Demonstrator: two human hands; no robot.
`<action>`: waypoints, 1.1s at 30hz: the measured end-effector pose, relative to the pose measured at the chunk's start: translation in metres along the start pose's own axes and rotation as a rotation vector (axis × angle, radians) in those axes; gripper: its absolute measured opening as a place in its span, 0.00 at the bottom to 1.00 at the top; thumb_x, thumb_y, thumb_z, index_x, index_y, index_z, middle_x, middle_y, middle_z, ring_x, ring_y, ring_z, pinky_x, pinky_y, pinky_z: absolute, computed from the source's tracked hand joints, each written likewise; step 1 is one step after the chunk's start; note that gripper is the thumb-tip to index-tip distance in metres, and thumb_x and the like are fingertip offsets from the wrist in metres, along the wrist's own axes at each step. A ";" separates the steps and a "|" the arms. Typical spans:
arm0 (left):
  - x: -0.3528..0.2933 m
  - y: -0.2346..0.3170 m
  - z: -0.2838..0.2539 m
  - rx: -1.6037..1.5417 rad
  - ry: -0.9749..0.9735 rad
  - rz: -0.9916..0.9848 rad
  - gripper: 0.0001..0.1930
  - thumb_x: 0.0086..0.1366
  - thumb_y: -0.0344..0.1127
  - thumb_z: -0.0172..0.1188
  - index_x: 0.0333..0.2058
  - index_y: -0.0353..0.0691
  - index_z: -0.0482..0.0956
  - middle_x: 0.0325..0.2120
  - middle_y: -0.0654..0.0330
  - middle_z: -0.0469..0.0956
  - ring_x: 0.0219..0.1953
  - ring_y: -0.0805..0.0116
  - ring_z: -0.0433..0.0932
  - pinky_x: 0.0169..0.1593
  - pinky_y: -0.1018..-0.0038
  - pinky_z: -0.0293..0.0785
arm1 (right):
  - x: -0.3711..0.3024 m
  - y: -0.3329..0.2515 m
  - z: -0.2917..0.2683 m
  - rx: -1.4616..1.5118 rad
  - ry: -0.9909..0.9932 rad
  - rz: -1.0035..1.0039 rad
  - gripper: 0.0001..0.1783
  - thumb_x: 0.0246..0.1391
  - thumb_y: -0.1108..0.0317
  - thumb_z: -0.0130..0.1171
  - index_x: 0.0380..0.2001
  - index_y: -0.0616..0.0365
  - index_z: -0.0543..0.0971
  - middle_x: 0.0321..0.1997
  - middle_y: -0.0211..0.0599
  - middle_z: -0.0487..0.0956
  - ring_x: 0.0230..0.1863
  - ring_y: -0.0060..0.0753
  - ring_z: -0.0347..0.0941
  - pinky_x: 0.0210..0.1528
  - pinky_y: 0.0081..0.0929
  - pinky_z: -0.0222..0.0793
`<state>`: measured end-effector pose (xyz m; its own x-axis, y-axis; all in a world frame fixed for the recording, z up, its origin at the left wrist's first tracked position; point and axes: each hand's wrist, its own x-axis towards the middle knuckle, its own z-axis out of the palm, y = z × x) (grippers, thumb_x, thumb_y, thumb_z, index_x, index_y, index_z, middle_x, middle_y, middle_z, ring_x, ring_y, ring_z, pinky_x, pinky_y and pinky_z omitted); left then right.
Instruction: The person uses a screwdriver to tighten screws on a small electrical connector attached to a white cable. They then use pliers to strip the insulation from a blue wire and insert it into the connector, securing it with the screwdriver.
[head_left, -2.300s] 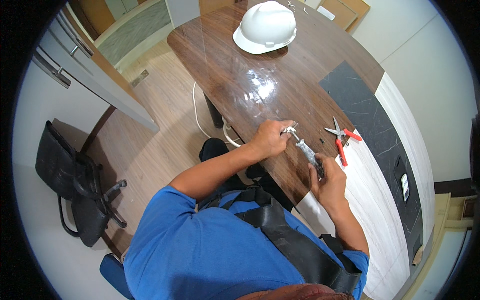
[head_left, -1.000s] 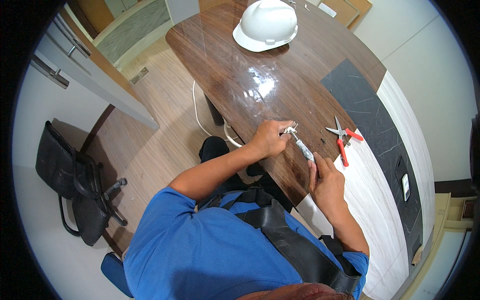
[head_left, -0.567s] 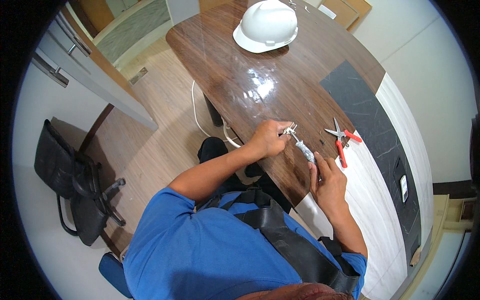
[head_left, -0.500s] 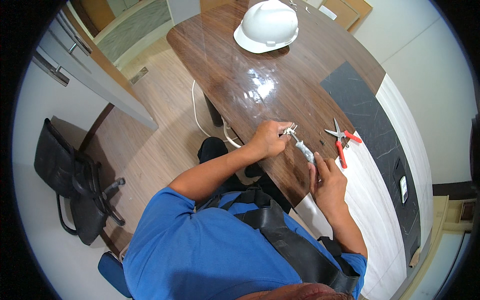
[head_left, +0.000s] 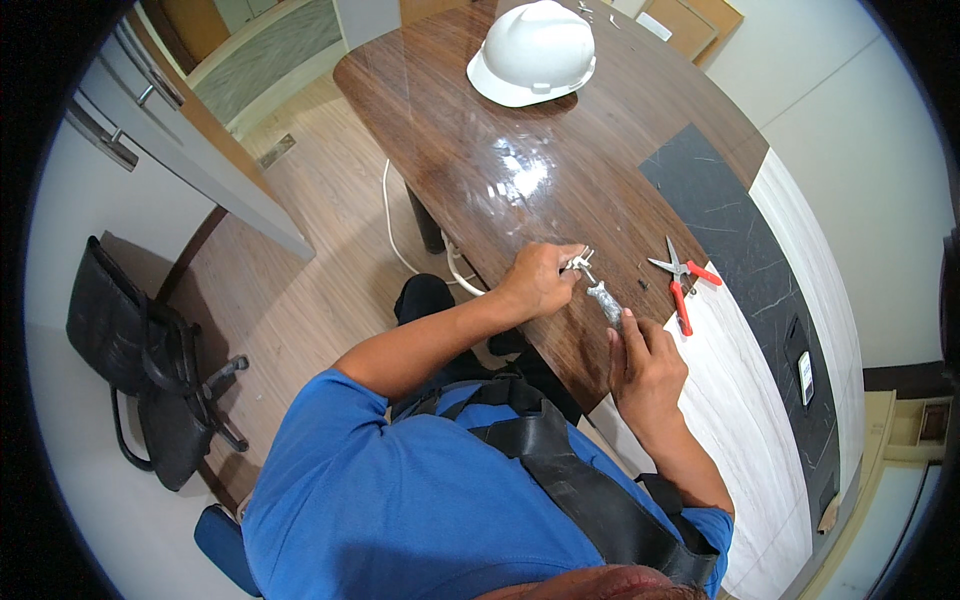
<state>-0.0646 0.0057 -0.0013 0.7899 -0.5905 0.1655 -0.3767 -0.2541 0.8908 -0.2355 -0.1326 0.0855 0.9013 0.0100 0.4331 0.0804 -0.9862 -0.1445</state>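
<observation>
My left hand (head_left: 540, 280) pinches a small white plug (head_left: 577, 263) with metal prongs above the brown tabletop. In my right hand (head_left: 650, 370) is a screwdriver (head_left: 604, 302) with a clear, silvery handle, gripped near its end between thumb and fingers. Its shaft points away from me, and the tip meets the plug beside my left fingertips. The exact spot where the tip sits is too small to make out. Right of the screwdriver lies a pair of red-handled cutters (head_left: 678, 268), jaws spread, touched by neither hand.
A white hard hat (head_left: 535, 55) stands at the table's far end. Dark bits (head_left: 643, 284) lie near the cutters. A phone-like device (head_left: 805, 378) rests on the black strip (head_left: 745, 225) at right. A white cable (head_left: 390, 215) hangs by the table's left edge; a black chair (head_left: 125, 330) stands left.
My right hand has shifted slightly left, and its fingers sit differently on the screwdriver handle. The handle has swung a little left. My left hand still holds the plug in nearly the same place.
</observation>
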 end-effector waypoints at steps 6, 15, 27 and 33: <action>-0.001 0.000 0.002 -0.004 0.006 0.010 0.19 0.63 0.27 0.61 0.54 0.34 0.82 0.47 0.40 0.82 0.49 0.47 0.85 0.53 0.64 0.78 | 0.003 0.006 0.002 0.301 -0.132 0.328 0.13 0.61 0.71 0.63 0.48 0.65 0.83 0.27 0.49 0.80 0.22 0.52 0.78 0.33 0.42 0.76; 0.000 -0.001 0.002 -0.014 -0.022 -0.054 0.20 0.63 0.28 0.61 0.54 0.35 0.82 0.47 0.41 0.83 0.48 0.48 0.85 0.52 0.64 0.79 | 0.007 0.005 -0.007 0.319 -0.219 0.255 0.22 0.49 0.82 0.64 0.49 0.64 0.75 0.43 0.53 0.77 0.42 0.56 0.79 0.42 0.43 0.76; 0.000 0.007 -0.005 0.003 -0.064 -0.063 0.20 0.63 0.29 0.62 0.54 0.34 0.82 0.47 0.39 0.82 0.49 0.47 0.85 0.53 0.64 0.79 | 0.008 0.033 0.012 0.788 -0.287 0.611 0.18 0.65 0.67 0.61 0.54 0.66 0.76 0.34 0.42 0.82 0.27 0.33 0.77 0.33 0.33 0.73; 0.000 -0.005 0.006 -0.074 0.051 0.022 0.20 0.61 0.29 0.62 0.53 0.35 0.82 0.39 0.37 0.83 0.44 0.39 0.83 0.50 0.57 0.78 | 0.013 0.026 0.000 0.567 -0.211 0.383 0.21 0.53 0.77 0.67 0.49 0.61 0.72 0.35 0.36 0.78 0.32 0.32 0.74 0.35 0.30 0.71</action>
<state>-0.0656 0.0024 -0.0083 0.8063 -0.5548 0.2050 -0.3589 -0.1834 0.9152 -0.2217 -0.1582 0.0869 0.9691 -0.2313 0.0862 -0.1009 -0.6896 -0.7171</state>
